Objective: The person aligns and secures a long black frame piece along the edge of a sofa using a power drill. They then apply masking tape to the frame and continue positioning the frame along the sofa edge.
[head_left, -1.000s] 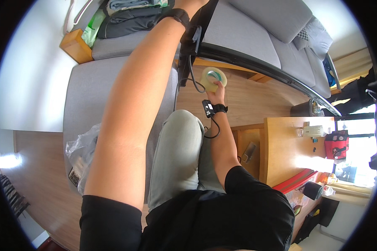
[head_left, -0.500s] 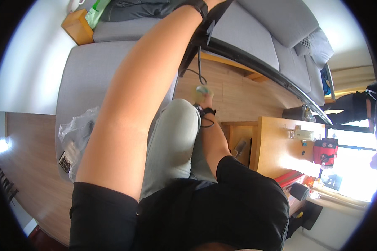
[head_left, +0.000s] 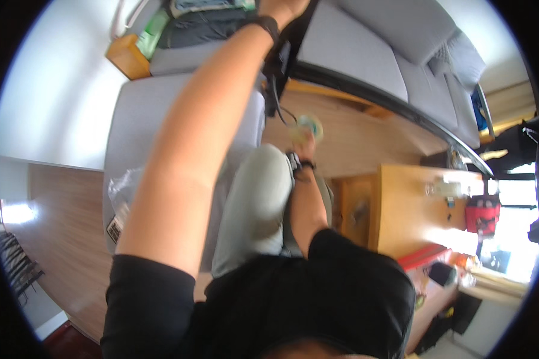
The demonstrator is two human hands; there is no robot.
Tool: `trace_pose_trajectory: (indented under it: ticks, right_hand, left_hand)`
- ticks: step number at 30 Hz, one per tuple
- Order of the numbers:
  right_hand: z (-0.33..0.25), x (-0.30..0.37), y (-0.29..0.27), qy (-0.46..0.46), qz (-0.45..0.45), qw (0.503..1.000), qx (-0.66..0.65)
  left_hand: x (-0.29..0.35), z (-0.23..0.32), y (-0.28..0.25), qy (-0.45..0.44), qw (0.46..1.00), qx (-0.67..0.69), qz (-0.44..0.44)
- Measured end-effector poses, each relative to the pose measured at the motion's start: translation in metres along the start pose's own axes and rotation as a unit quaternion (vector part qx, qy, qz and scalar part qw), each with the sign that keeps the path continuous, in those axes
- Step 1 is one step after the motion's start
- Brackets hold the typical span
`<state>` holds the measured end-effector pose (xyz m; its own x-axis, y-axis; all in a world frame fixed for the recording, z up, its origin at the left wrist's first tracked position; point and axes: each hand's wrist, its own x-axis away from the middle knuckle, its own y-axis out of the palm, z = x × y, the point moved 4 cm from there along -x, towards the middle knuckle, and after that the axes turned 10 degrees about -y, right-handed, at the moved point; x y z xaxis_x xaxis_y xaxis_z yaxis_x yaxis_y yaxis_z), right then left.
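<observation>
My left arm reaches up to the top edge of the picture, where my left hand (head_left: 284, 8) is at the upper end of a long black frame (head_left: 365, 93). Its fingers are cut off by the edge, so their grip is hidden. Low beside my bent knee (head_left: 260, 170), my right hand (head_left: 306, 145) is closed on a blurred, yellowish-green roll of tape (head_left: 310, 127). A dark cable (head_left: 275, 99) hangs from the frame close to that roll. Both wrists wear dark bands.
Grey sofa seats (head_left: 353, 57) lie beyond the frame, and a grey cushioned section (head_left: 144, 119) is at the left with a clear plastic bag (head_left: 123, 188). A wooden cabinet (head_left: 401, 209) stands at the right, near a red bag (head_left: 483, 215). Dark clothing (head_left: 203, 29) lies at the far left.
The view has shifted, so most of the room sits further right. My left hand has come more into view. My right hand still holds the roll, now turned with its ring showing more.
</observation>
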<state>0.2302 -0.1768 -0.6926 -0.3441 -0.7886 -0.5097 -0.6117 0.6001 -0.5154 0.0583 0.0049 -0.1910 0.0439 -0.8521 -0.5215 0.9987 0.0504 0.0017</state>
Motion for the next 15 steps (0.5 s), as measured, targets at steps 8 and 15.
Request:
trace_pose_trajectory:
  ticks: [8,15]
  right_hand:
    - [0.075,0.113,0.029,0.586,0.144,0.571,-0.556]
    - [0.053,0.047,0.04,0.469,0.047,0.752,-0.461]
  left_hand:
    - [-0.007,-0.002,0.004,-0.009,0.999,-0.016,0.039]
    - [-0.006,0.001,-0.004,-0.053,0.998,0.008,0.015]
